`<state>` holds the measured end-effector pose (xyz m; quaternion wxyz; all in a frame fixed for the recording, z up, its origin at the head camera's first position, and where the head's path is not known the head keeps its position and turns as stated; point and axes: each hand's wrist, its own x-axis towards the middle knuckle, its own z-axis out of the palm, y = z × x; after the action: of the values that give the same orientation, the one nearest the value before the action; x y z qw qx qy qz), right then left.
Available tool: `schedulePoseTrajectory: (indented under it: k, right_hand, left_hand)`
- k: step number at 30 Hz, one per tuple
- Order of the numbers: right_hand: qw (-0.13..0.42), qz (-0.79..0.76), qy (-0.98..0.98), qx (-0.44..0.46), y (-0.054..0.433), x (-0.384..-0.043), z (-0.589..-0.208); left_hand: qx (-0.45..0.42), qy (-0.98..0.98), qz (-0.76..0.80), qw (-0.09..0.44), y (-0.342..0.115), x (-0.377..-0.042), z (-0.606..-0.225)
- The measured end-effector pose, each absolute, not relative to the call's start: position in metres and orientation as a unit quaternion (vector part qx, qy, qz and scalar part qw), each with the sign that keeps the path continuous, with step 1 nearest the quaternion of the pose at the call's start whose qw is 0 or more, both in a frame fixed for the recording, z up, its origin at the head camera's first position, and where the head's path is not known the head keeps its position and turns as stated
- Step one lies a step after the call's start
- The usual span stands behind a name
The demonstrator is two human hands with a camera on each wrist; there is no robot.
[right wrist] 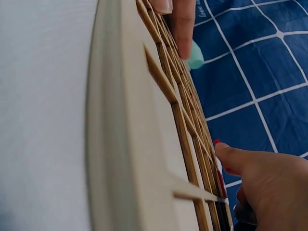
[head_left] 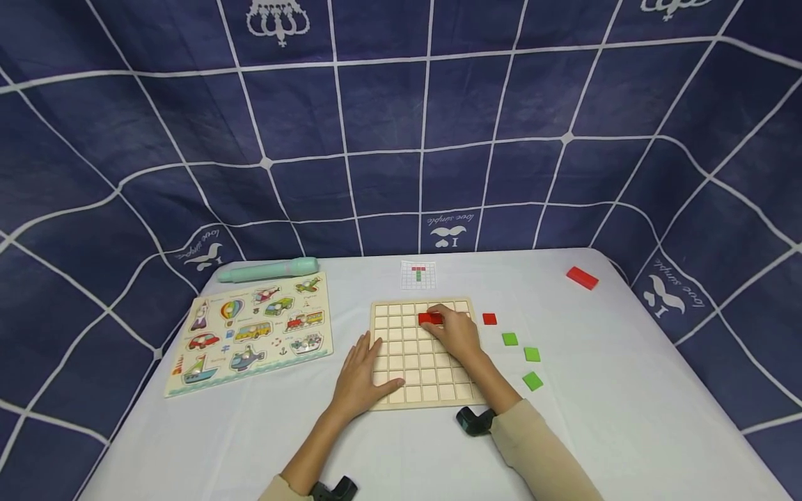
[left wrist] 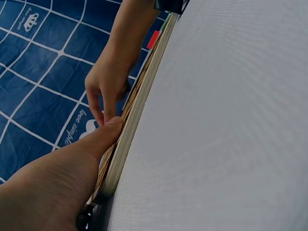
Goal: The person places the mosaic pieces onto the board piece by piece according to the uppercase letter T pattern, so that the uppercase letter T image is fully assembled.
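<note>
Red tile (head_left: pixel 427 319) looks pinched between the right hand's (head_left: pixel 457 332) thumb and fingers, just below centre frame, over the upper part of the wooden grid board (head_left: pixel 426 406). It's at the fingertips, left of the knuckles, with the red patch running left to right, so the right hand's clearly nearer. Left hand (head_left: pixel 358 379) holds nothing, fingers stretched along the board's left edge, thumb on its lower left. Another loose tile (head_left: pixel 489 319) lies right of the board. Can't tell if that patch is one tile or two; fingers cover some, and both wrist views catch the board nearly edge-on.
</note>
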<state>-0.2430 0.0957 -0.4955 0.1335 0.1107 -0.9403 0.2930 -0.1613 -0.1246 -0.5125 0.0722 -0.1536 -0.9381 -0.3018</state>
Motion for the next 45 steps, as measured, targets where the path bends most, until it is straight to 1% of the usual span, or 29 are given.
schedulePoseTrajectory:
  k: [7, 16, 29, 37, 45]
  right_hand:
    - [0.128, 0.286, -0.944, 0.105, 0.093, -0.244, -0.497]
    - [0.125, 0.286, -0.944, 0.106, 0.094, -0.245, -0.499]
    - [0.115, 0.303, -0.938, 0.123, 0.102, -0.240, -0.492]
    - [0.108, 0.310, -0.935, 0.132, 0.131, -0.239, -0.489]
    - [0.129, 0.304, -0.939, 0.100, 0.179, -0.240, -0.491]
  left_hand:
    - [-0.158, -0.937, -0.302, 0.079, -0.125, -0.161, -0.513]
    - [-0.150, -0.940, -0.299, 0.065, -0.124, -0.161, -0.513]
    - [-0.151, -0.938, -0.305, 0.066, -0.124, -0.160, -0.513]
    - [-0.149, -0.939, -0.305, 0.062, -0.124, -0.161, -0.513]
    - [-0.151, -0.938, -0.305, 0.067, -0.125, -0.161, -0.513]
